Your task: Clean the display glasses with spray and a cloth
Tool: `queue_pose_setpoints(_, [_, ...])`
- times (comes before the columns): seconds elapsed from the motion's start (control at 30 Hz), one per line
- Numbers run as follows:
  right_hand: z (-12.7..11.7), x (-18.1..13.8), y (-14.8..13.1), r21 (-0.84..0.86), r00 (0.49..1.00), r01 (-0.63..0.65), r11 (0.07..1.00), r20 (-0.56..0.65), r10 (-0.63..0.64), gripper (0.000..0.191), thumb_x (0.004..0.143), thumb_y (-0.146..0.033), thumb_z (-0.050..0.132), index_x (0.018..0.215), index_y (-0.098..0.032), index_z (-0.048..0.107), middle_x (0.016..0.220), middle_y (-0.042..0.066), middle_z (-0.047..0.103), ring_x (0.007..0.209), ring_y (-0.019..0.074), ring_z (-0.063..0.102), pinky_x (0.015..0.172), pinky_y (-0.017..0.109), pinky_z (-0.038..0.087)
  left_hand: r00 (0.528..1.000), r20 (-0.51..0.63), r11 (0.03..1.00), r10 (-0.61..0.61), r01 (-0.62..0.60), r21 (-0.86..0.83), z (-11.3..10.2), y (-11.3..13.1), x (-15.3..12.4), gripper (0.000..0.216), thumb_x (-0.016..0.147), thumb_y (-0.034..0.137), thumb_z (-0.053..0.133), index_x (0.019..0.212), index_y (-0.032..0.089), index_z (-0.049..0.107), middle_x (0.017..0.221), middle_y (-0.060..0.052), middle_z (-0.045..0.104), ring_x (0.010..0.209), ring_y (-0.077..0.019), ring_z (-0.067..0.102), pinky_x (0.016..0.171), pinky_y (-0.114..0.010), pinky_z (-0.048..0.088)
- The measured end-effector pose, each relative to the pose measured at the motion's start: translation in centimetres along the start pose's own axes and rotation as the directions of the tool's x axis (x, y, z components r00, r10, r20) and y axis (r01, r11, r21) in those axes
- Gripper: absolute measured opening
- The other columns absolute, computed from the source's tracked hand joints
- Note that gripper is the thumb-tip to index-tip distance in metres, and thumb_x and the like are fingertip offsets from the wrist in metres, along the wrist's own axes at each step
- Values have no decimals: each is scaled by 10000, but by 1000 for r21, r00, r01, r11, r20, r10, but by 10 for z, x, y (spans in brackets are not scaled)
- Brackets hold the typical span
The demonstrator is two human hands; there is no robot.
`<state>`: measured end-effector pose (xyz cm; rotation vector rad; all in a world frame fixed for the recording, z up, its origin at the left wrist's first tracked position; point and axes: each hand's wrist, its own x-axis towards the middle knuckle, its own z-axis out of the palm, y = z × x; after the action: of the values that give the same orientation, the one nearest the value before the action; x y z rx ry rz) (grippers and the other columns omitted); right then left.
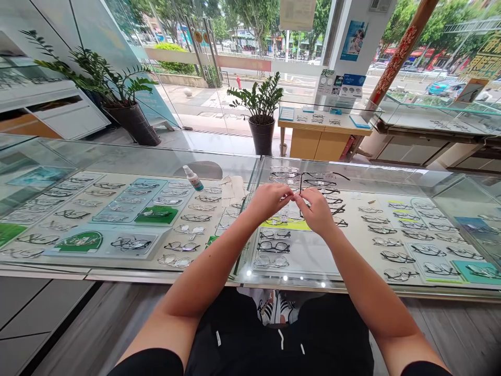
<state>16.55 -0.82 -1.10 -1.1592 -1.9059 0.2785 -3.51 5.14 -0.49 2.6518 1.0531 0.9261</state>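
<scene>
Over the glass display counter point(313, 258), a pair of eyeglasses point(326, 174) with thin dark parts is held up between my hands. My left hand point(271, 201) is closed, its thumb and fingers pinched at the near part of the glasses. Opposite it, my right hand point(316, 210) is also closed in a pinch, and the fingertips of both hands meet. A dark line runs upright beside my right fingers, and a thin dark arm reaches away to the right. My fingers hide most of the frame and lenses.
A white spray bottle point(193, 178) stands on the counter to the left, near a pale cloth point(233, 191). Rows of eyeglasses lie under the glass on both sides. Beyond are a potted plant point(261, 133), a wooden display cabinet point(324, 142) and large windows onto a street.
</scene>
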Motion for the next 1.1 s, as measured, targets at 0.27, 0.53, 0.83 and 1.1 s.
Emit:
queue_pose_setpoints(0.27, [-3,0,-3,18,1000,23,1000,12,-23,441,1139,-476,447,889,-257,736,854,87,734,934,301,602,901,481,498,992,35,961,-124,129,-246,-3,4,0,161,981,337,656,945,244,784,877,-36,832,816,-233,773,779,-351,544])
queue_pose_setpoints(0.53, [-6,1,-4,40,999,41,998,4,-41,438,1134,-491,450,904,-257,741,835,84,710,958,309,611,922,481,502,988,63,870,-144,157,-467,-6,5,1,153,956,349,689,907,230,770,854,-26,828,780,-201,769,800,-346,611])
queue_pose_setpoints(0.83, [-6,0,-6,31,997,73,997,9,-74,412,1136,-466,451,961,-265,765,961,106,765,1061,323,619,1000,521,512,972,33,793,-231,208,-573,-3,6,2,214,920,421,728,879,213,763,840,-39,823,771,-196,763,786,-345,627])
queue_pose_setpoints(1.1, [-6,0,-11,45,997,74,996,-11,-73,413,1140,-459,445,968,-264,767,975,108,783,1071,327,639,1032,532,510,957,-83,798,-279,183,-575,2,9,1,134,917,334,696,868,211,719,826,-29,796,783,-191,744,784,-335,593])
